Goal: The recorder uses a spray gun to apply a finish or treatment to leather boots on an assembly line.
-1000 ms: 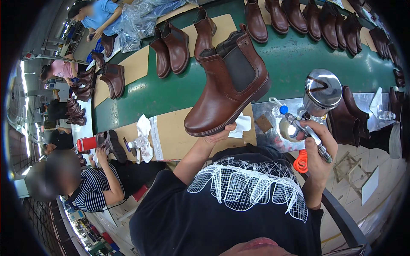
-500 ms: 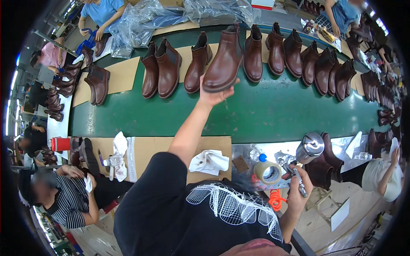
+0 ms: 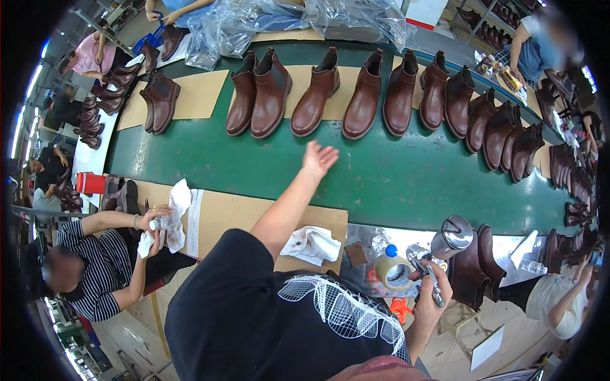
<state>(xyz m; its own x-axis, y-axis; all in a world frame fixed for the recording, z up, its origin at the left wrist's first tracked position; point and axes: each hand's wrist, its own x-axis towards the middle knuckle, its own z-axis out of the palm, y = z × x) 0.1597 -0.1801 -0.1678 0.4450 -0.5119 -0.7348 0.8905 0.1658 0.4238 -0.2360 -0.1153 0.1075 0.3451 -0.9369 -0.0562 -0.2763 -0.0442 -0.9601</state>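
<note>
My left hand (image 3: 319,159) is open over the green belt (image 3: 254,174), palm partly up and fingers spread, with nothing in it. Just beyond its fingertips stand a brown ankle boot (image 3: 312,101) and another brown boot (image 3: 362,105), toes toward me, both apart from the hand. They belong to a row of similar boots along the belt's far side, on cardboard strips. At the lower right my right hand (image 3: 435,293) grips a spray gun (image 3: 427,265) topped by a shiny metal cup. An orange coiled hose (image 3: 400,309) hangs beside that hand.
Between my arms lie a stained white cloth (image 3: 311,246) and a tape roll (image 3: 393,273). Right of the spray gun stand more brown boots (image 3: 471,270). On the left, a co-worker in stripes (image 3: 105,260) handles a clear bottle (image 3: 164,223). Plastic sheeting (image 3: 222,38) lies beyond the belt.
The boot that my left hand held up now stands in the row, let go, and the hand has drawn back toward me. The co-worker on the left has reached to the bottle.
</note>
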